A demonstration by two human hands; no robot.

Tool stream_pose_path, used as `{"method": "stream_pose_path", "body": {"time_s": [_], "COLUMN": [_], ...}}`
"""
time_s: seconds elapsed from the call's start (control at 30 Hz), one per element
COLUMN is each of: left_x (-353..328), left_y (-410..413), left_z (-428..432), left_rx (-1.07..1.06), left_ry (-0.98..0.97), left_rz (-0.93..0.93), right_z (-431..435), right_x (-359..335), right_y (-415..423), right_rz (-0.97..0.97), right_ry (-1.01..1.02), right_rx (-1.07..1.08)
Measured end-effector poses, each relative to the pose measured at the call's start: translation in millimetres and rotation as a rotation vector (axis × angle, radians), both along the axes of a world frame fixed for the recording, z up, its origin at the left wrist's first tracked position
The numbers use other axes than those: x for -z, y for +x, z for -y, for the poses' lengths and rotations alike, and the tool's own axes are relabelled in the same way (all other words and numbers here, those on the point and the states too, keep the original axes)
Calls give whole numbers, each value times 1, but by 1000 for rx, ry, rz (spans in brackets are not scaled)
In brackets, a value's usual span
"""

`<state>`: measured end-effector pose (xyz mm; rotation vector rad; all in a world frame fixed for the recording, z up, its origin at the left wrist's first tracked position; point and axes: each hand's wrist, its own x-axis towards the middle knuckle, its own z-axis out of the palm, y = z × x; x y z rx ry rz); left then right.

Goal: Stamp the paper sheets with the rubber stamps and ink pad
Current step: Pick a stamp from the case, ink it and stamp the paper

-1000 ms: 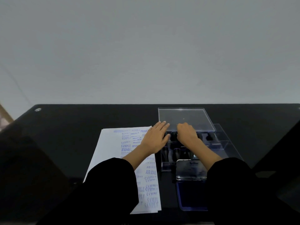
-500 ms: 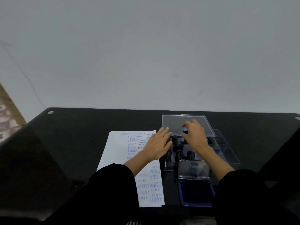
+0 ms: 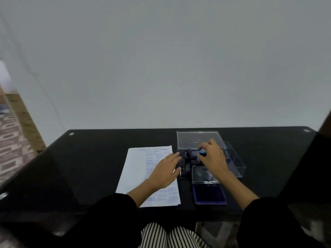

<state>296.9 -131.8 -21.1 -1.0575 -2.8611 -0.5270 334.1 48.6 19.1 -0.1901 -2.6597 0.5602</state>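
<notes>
White paper sheets (image 3: 136,169) covered with blue stamped words lie on the black table. My left hand (image 3: 165,170) rests flat on their right part, fingers straight, fingertips near the stamp box. My right hand (image 3: 213,156) grips a rubber stamp with a blue-topped handle (image 3: 202,152), held above the clear plastic box (image 3: 238,165). Several dark stamps (image 3: 188,158) stand in that box. Nearer to me lies the open ink pad (image 3: 209,196), blue pad showing, its clear lid (image 3: 204,175) folded back.
The clear box lid (image 3: 198,138) stands open behind the box. The black glass table (image 3: 93,169) runs to a plain wall at the back. Its near edge is above my striped trousers (image 3: 161,235). A patterned floor (image 3: 10,138) shows at far left.
My right hand has picked a blue-topped stamp out of the box and lifted it slightly. The left hand stayed on the paper. The camera tilted and pulled back.
</notes>
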Motion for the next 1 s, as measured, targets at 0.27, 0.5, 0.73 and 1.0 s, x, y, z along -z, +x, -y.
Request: {"method": "stream_pose_path", "body": {"time_s": [0.27,0.5,0.73,1.0], "left_x": [16,48,72,90], "left_y": [40,62,59,49], "left_z": [4,-2,-14,-16], "left_rx": [-32,-23,-38,-77], "left_ry": [61,158,107,-15], "left_rz": [45,38,22,-15], "right_z": [5,1,2,4], "right_x": [13,36,61,78], "right_y": [37,61,64,57], "right_rz": [46,87,101,96], "right_ry": [14,21,0,23], "right_rx": [28,22,-9,-34]}}
